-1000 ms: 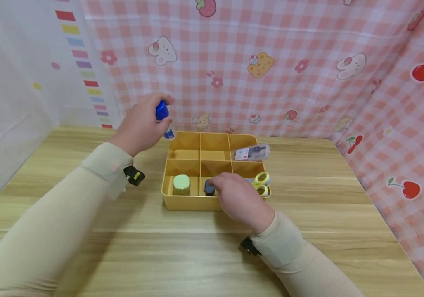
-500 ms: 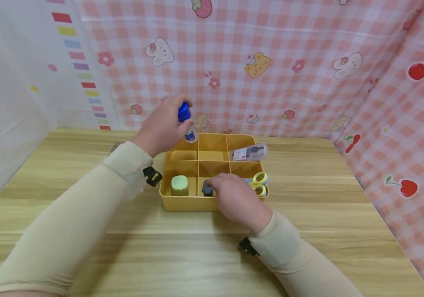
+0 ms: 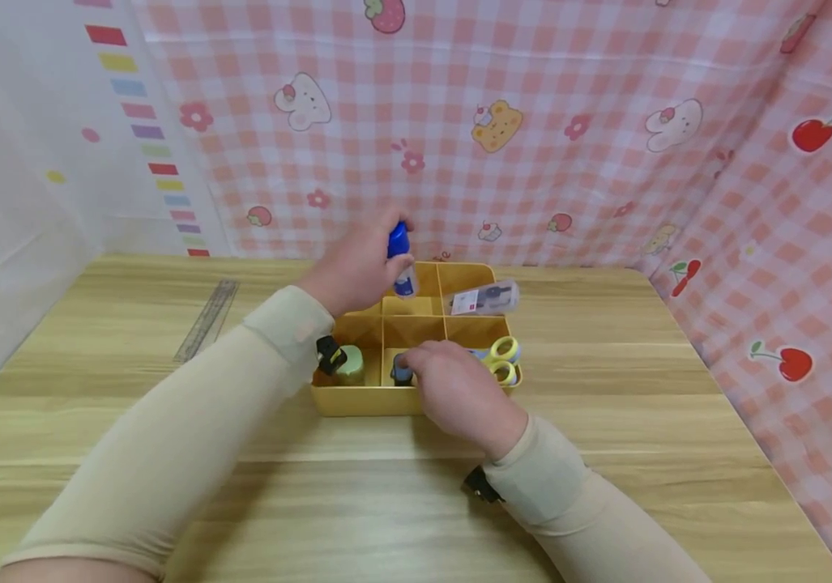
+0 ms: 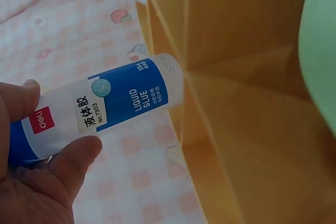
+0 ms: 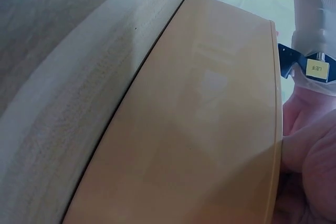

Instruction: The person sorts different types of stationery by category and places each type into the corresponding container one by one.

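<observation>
In the head view, my left hand (image 3: 360, 263) grips a liquid glue bottle (image 3: 406, 282) by its blue-capped end, the base pointing down over the back middle compartment of a yellow divided box (image 3: 364, 401). The left wrist view shows the label on the glue bottle (image 4: 128, 95), with thumb and fingers around its cap end. My right hand (image 3: 462, 393) reaches over the box's front wall. Its fingertips pinch a small dark blue object (image 3: 401, 372) in the front middle compartment; the palm side and part of that object are hidden.
A green-lidded container (image 3: 350, 364) stands in the front left compartment. Yellow-handled scissors (image 3: 505, 351) lie at the front right. A clear package (image 3: 488, 298) leans out of the back right compartment. A ruler (image 3: 207, 320) lies left on the wooden table (image 3: 605, 364).
My left hand has carried the glue bottle rightward, from the box's back left corner to over the back middle compartment. The ruler has come into sight. My right hand stays nearly still.
</observation>
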A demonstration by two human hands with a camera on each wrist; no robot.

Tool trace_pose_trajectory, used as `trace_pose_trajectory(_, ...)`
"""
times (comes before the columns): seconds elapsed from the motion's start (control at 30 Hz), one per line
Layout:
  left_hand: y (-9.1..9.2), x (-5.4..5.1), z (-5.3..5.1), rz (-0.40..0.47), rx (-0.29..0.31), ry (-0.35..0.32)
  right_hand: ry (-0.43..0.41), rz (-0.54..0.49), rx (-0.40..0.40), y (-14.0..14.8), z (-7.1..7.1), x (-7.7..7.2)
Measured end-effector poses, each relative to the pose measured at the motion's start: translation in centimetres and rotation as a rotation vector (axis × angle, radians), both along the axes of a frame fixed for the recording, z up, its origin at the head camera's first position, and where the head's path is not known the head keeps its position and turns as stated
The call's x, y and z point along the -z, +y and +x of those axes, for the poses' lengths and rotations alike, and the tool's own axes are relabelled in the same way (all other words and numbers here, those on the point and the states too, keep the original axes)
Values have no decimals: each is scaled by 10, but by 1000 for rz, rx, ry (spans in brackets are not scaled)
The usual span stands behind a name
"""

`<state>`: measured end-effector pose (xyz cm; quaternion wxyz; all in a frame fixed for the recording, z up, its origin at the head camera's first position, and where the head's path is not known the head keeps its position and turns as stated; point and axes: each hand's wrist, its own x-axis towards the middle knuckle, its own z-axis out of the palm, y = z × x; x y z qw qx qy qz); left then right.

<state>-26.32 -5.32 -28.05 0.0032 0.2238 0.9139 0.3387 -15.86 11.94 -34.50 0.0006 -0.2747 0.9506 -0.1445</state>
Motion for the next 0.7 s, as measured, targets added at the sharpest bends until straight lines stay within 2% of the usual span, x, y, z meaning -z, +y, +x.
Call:
trace_pose_trajectory(0.13,7,6,-3,-64,8,-42,10,-1,-20,0,0,0)
trace_pose_trajectory(0.27,13,11,-4,-115,31,-42,5,-10,-24,1,-1,0)
trace_pose_trajectory(0.47,19,24,-6,-125,108,-90,-3,-23,-29,1,-1,0)
trace_pose_trajectory(0.6,18,32,-8,-146,135,-123,-11,-6,-23,1,0,-1)
trace_pose_trajectory(0.7,17,35,-8,-157,137,-138,-16,8,-17,1,0,-1)
